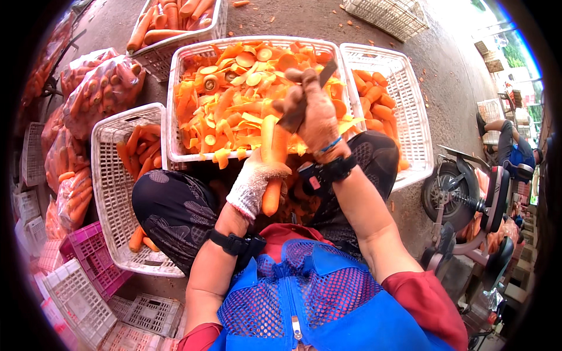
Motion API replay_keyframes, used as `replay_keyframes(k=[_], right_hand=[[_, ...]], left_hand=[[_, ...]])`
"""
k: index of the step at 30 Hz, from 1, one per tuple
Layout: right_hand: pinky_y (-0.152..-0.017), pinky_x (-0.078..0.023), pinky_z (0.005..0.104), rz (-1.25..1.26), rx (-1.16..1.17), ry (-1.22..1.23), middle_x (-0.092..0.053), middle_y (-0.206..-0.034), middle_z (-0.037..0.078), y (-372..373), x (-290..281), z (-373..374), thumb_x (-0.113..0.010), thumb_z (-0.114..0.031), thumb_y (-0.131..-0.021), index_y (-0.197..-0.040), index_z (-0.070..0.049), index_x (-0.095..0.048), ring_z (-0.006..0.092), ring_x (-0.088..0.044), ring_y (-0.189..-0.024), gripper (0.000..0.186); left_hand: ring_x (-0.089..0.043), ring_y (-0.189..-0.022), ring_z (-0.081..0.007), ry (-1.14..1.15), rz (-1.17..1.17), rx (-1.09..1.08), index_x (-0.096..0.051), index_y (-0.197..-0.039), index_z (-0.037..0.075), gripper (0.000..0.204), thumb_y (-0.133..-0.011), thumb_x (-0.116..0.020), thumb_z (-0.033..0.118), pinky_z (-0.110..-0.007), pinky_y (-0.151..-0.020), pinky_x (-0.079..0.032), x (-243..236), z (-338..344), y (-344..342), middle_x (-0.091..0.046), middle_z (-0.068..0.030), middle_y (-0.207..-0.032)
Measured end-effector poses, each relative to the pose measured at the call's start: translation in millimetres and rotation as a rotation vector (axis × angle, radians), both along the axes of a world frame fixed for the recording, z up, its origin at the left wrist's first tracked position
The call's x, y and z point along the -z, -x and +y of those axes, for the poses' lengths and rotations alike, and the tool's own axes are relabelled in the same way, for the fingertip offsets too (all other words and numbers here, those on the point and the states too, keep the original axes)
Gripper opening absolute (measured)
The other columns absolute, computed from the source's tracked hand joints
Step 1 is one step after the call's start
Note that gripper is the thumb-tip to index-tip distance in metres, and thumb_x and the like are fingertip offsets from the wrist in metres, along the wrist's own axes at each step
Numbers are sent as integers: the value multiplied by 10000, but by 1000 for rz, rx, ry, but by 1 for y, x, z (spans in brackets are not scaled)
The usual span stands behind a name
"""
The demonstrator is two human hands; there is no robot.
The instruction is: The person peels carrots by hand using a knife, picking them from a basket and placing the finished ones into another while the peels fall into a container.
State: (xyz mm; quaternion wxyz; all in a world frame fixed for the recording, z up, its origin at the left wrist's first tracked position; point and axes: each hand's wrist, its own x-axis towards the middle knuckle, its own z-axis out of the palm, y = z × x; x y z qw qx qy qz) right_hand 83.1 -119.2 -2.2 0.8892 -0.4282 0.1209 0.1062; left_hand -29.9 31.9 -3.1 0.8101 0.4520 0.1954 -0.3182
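We see gloved L hand (253, 182) gripping carrot (274, 147), long axis approx. fwd; R hand (319, 117), closed on knife (293, 118), has it at carrot's far end, R side.

A head-worn fisheye camera looks steeply down, close above a blue mesh zip-front vest (328, 295) at lower centre, facing a thick orange carrot (273, 140) mid-frame.

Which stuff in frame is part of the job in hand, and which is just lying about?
In the job:
- carrot, in the gloved left hand
- knife, in the bare right hand
- white crate of shavings
- probably the left and right carrot crates

Apparently just lying about:
- bagged carrots
- purple crate
- wheel at far right
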Motion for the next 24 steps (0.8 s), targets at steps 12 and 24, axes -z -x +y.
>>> replay_keyframes(k=[12, 24], right_hand=[[-500, -576, 370, -26, 223, 387, -531, -566, 4, -63, 60, -16, -598, -504, -1057, -965, -18, -670, 160, -544, -437, 500], [-563, -511, 293, 172, 176, -136, -525, -802, -45, 9, 6, -19, -532, -403, -1118, -1289, -87, -602, 96, -527, -642, 366]], left_hand=[[-629, -547, -212, -44, -108, 32, -527, -1227, 46, 451, -845, -759, 106, -326, -462, -508, -15, -3, 5, -601, -88, -777], [-658, -628, -242, -84, -17, 8, -415, -1438, 81, 720, -823, -789, 49, -361, -495, -557, 10, -10, 7, -665, -125, -897]])
